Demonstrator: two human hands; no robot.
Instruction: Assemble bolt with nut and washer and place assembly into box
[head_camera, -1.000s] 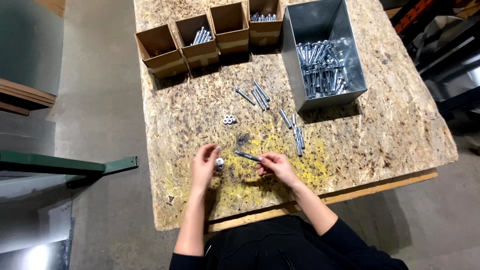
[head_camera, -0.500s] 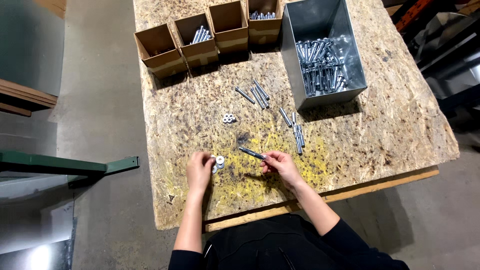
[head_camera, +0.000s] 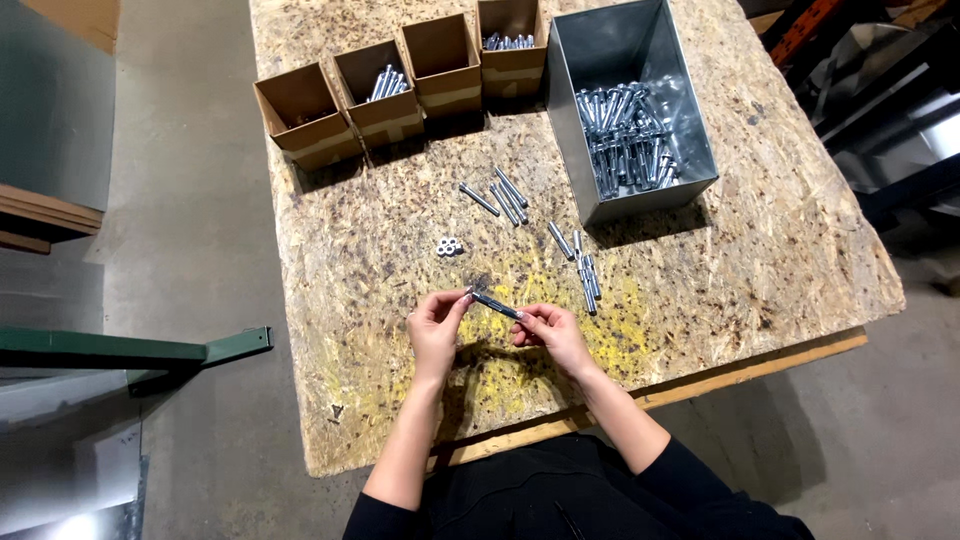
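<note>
A long silver bolt (head_camera: 496, 304) is held level above the chipboard table (head_camera: 760, 250), between both my hands. My left hand (head_camera: 437, 328) pinches its left end, where a small nut seems to sit. My right hand (head_camera: 551, 335) grips the right end of the shank. Loose bolts (head_camera: 507, 194) lie on the board further up, and more bolts (head_camera: 586, 277) lie to the right of my hands. A small cluster of nuts (head_camera: 449, 246) rests just above my left hand.
A grey metal bin (head_camera: 600, 60) holding several bolts stands at the back right. Four brown cardboard boxes (head_camera: 380, 80) line the back edge; two hold bolts. A green metal beam (head_camera: 130, 350) juts in at the left, over the concrete floor.
My left hand rose from the board, where it was at a nut, and came to the bolt's left end. The right hand kept hold of the bolt.
</note>
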